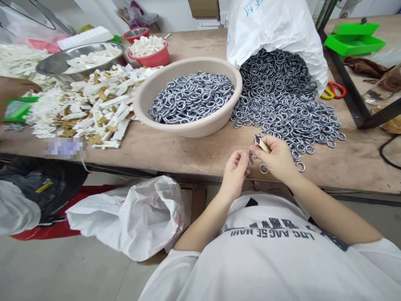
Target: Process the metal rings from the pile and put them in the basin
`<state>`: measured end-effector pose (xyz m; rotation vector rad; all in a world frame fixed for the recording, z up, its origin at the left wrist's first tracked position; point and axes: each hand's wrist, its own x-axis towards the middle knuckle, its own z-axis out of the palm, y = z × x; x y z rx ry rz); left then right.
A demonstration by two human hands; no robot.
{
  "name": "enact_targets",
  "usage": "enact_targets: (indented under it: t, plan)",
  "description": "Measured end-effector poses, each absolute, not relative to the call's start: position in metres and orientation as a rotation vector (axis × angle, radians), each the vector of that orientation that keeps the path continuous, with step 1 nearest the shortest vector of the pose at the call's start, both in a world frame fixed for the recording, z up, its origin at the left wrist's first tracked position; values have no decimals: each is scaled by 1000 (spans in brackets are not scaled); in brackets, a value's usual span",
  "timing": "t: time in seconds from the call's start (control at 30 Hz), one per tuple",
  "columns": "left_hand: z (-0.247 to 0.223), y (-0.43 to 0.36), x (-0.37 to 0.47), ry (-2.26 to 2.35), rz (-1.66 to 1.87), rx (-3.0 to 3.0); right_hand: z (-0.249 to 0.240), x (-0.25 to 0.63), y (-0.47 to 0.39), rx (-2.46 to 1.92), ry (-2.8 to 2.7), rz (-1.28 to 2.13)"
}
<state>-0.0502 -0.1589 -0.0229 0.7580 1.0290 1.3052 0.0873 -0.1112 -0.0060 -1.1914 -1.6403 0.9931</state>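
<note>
My left hand [235, 171] pinches a small grey ring [249, 159], partly hidden by the fingers, near the table's front edge. Close beside it, my right hand [277, 156] is closed around a small knife [263, 145] with a pale handle and a dark tip. The fingertips of both hands nearly meet at the ring. Loose grey rings [290, 119] spill from a white sack [275, 29] onto the table behind my right hand. A beige basin [188, 130] full of similar rings stands to the left of the sack.
White and brown pieces [106, 104] lie heaped on the left, before a metal bowl [46, 67] and a red bowl [153, 59]. Scissors [337, 90] lie by a dark metal frame [347, 92]. Another person's hand [19, 88] is at far left. A white bag [134, 217] hangs below.
</note>
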Motion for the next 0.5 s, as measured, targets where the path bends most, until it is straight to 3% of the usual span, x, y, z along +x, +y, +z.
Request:
enact_targets:
  t: [0.37, 0.5]
  plan:
    - [-20, -164, -35, 892, 1316, 843, 1, 98, -126, -974, -1527, 1279]
    - [-15, -163, -38, 806, 1276, 796, 8, 108, -126, -1014, -1754, 1080]
